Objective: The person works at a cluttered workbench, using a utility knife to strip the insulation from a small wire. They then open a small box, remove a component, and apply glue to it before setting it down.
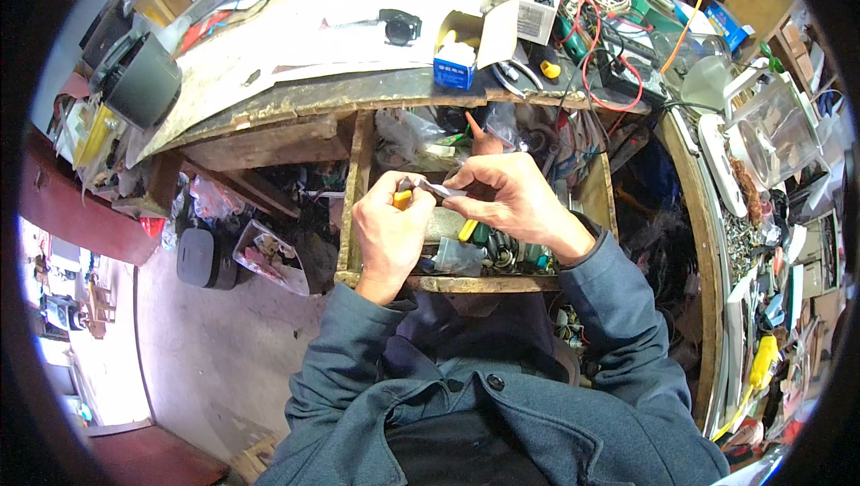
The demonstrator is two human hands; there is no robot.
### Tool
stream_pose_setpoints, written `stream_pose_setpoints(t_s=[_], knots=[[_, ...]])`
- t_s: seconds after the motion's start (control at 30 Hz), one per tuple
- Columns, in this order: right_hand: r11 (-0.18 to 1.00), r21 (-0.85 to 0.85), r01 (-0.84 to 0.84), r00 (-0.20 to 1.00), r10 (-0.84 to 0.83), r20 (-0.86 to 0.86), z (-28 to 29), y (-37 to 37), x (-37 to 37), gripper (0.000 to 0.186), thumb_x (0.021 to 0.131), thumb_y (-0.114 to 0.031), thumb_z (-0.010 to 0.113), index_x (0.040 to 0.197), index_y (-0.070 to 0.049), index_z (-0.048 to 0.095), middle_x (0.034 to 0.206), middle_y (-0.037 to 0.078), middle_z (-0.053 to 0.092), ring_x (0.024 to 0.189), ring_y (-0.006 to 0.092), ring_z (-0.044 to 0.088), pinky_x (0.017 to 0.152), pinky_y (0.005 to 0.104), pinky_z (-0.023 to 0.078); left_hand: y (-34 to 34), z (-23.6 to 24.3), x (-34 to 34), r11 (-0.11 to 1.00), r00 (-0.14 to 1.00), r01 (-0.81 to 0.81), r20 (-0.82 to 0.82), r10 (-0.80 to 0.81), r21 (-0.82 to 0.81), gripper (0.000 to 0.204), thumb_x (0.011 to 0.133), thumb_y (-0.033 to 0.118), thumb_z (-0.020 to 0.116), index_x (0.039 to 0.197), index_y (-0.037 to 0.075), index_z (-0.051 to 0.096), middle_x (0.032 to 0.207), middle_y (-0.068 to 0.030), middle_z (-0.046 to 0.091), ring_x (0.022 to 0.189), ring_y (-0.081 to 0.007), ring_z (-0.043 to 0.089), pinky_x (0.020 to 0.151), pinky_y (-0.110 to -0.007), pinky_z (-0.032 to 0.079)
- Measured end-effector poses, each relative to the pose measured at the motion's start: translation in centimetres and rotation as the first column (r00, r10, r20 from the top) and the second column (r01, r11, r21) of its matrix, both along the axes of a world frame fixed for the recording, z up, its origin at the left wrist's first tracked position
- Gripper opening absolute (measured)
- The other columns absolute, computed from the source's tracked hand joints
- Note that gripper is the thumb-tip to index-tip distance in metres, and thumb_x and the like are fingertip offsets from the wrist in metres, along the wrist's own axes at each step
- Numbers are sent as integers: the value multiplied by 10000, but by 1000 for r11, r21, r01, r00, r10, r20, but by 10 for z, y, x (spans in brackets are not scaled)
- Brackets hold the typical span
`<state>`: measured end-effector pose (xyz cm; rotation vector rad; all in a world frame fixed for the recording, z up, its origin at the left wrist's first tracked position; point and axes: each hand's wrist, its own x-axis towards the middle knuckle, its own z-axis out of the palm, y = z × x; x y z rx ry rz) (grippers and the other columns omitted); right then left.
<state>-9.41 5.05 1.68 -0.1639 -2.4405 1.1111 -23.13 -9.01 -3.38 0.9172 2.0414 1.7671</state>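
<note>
Over an open wooden drawer (448,282), my left hand (394,226) pinches a small yellow-and-dark object (403,197), too small to identify. My right hand (515,195) has thumb and fingers closed on a thin pale strip (448,189) that reaches toward the left fingertips. Whether the two items touch I cannot tell. Below my hands the drawer holds a jumble of small tools, wires and plastic bags, with a yellow handle (468,230) among them and a translucent plastic piece (459,256) near its front.
A cluttered worktop (251,92) bears papers, a blue box (453,69), dark bins and cables. On the right a side bench (694,244) is heaped with parts and containers. At lower left are a carton (273,258) on the floor and a bright doorway.
</note>
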Motion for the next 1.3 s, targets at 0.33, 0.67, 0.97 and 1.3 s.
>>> stream_pose_setpoints(t_s=[0.33,0.67,0.97,1.3], knots=[[782,-621,49,998,-66,-5,-1,15,2,157,992,-158,691,1004,-5,722,755,-33,649,651,24,558,568,207,436,-5,13,-4,892,807,272,418,-416,361,102,965,77,656,1016,-6,685,872,-143,737,614,-118,603,574,-254,483],[863,-492,117,993,-116,34,-7,19,2,159,973,-166,703,973,-9,728,747,-38,633,645,20,530,568,214,427,-4,17,0,947,874,254,372,-312,195,168,968,128,691,1046,-20,704,755,-53,672,572,-70,562,518,-218,430],[924,-370,96,995,-97,14,1,17,5,132,948,-124,728,977,4,729,767,-21,662,699,29,546,623,226,468,-5,16,1,930,861,286,365,-355,229,144,993,136,675,1031,-3,683,766,-41,663,607,-75,580,547,-225,457],[981,-171,88,991,-103,-81,6,12,2,137,899,-113,776,982,-13,734,817,80,705,738,114,637,672,286,511,-9,8,-2,937,916,280,236,-326,209,104,1001,93,610,1049,15,658,768,-3,628,637,-55,560,565,-218,452]])
